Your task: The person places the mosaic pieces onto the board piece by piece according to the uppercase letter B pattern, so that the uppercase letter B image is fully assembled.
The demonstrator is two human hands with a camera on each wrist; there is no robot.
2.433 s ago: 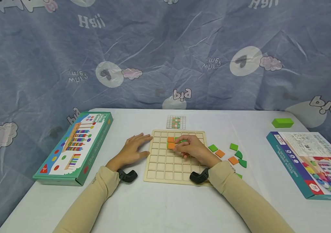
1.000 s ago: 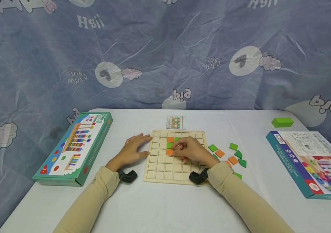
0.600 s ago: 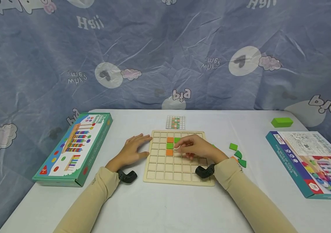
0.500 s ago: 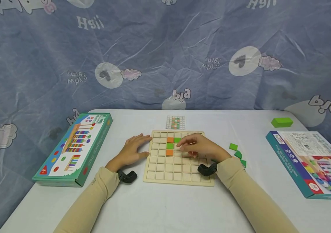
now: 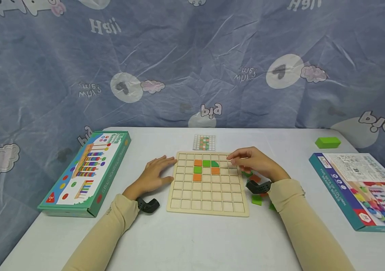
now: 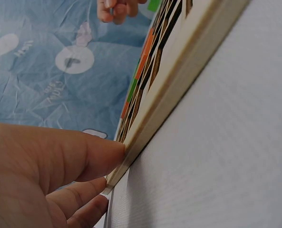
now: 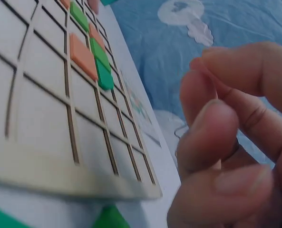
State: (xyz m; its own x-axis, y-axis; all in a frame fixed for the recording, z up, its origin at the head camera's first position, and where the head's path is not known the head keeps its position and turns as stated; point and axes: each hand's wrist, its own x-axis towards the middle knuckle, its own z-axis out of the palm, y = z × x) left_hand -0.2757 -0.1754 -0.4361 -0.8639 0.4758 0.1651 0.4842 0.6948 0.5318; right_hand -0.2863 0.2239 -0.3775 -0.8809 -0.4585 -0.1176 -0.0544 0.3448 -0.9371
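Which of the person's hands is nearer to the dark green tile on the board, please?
The right hand: raised by the right edge of the board, right of the dark green tile; the left hand touches the board's left edge.

The left forearm [image 5: 102, 235] and right forearm [image 5: 306, 226] are angling inward; the left grip [image 5: 153, 174] is resting palm-down, thumb spread; the right grip [image 5: 257, 162] is hovering, fingers bent.

- long beige left sleeve [image 5: 99, 239] with a broad cuff [image 5: 127, 206]
- matching beige right sleeve [image 5: 314, 229]
- curved black left wrist camera [image 5: 148, 205]
- similar black right wrist camera [image 5: 258, 187]
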